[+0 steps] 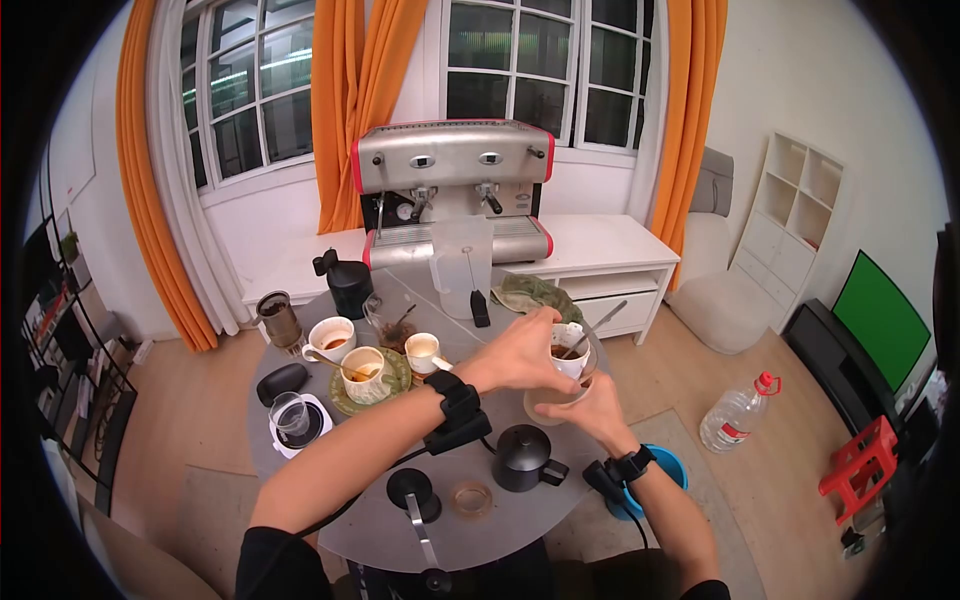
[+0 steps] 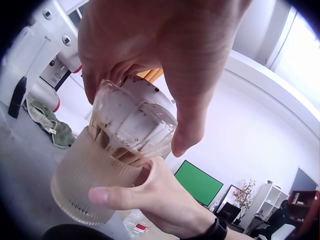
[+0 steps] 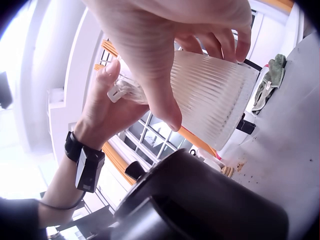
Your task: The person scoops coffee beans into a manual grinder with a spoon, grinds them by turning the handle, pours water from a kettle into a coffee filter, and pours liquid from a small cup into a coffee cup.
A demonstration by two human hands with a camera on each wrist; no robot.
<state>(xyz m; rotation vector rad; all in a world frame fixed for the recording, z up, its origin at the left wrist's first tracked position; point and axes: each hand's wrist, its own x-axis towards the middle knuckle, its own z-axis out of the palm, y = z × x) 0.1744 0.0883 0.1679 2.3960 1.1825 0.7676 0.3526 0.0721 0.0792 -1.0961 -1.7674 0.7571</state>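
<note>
My left hand point(image 1: 515, 352) grips a clear faceted coffee dripper point(image 2: 137, 122) from above, thumb on one side and fingers on the other. Dark specks cling to its wall. Its lower end overlaps the mouth of a ribbed frosted glass point(image 2: 95, 175). Around that glass curl the thumb and fingers of my right hand point(image 1: 592, 410), holding it from the side, tilted in the right wrist view. A white cup point(image 1: 568, 366) with brown contents and a spoon point(image 1: 606, 317) appears by my left fingers. A lidded black pot point(image 1: 522, 455) stands just below my hands.
On the grey table point(image 1: 360, 535) stand a hand grinder point(image 1: 413, 497), a glass ring point(image 1: 471, 499), a scale point(image 1: 300, 440), several stained cups and a clear pitcher point(image 1: 462, 265). Behind is an espresso machine point(image 1: 455, 165). A blue bucket point(image 1: 668, 468) sits on the floor at right.
</note>
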